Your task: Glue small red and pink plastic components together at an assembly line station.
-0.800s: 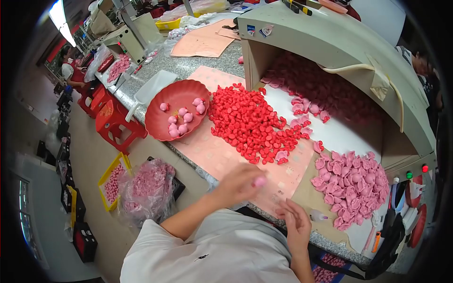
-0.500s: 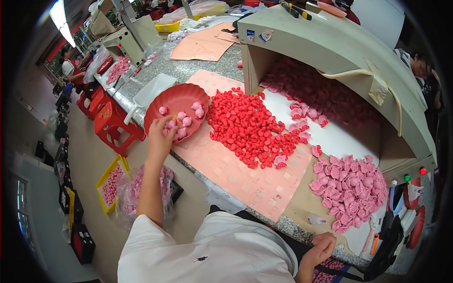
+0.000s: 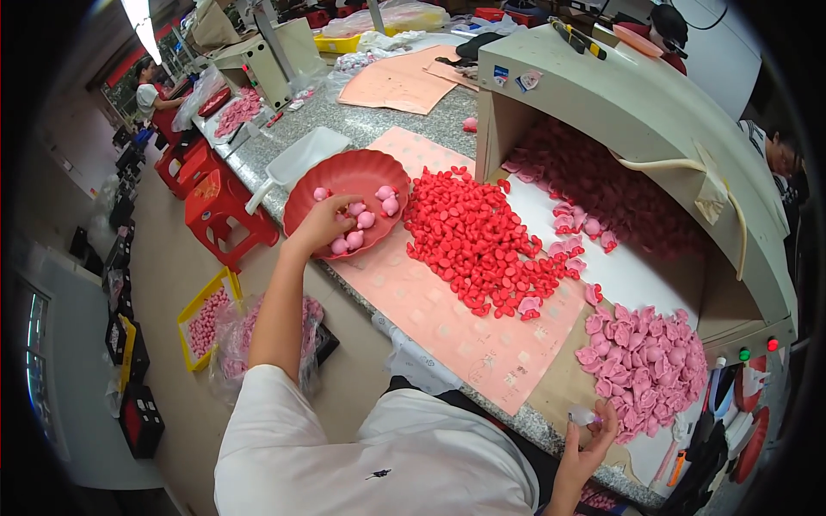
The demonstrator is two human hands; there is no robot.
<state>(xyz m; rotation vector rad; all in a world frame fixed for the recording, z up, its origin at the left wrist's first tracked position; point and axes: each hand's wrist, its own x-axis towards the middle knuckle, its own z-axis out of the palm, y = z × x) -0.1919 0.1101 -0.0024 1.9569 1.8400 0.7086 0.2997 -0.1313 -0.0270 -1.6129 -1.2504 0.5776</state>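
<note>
My left hand point(image 3: 323, 225) reaches over the scalloped red bowl point(image 3: 297, 185), its fingers apart. Several pink balls with small red parts lie in the bowl, and one pink ball point(image 3: 356, 209) is right by these fingertips; a firm grip on it does not show. At the table's front edge, my right hand point(image 3: 589, 447) has its thumb and fingers spread around a small clear bottle point(image 3: 582, 416), without visibly closing on it. Between the hands spreads a heap of small glossy red pieces point(image 3: 473, 236). Beyond my right hand is a pile of pink petal-shaped pieces point(image 3: 645, 365).
A grey arched machine point(image 3: 637, 103) stands at the right, pink pieces inside its opening. A white scoop point(image 3: 305, 155) lies behind the bowl. Red stools point(image 3: 225, 215) and a yellow crate point(image 3: 185, 331) are on the floor at left. Tools point(image 3: 680, 469) lie at the right corner.
My right hand has gone from closed fingers to spread ones and moved up to the small bottle. My left hand stays over the bowl. The whole view has shifted slightly.
</note>
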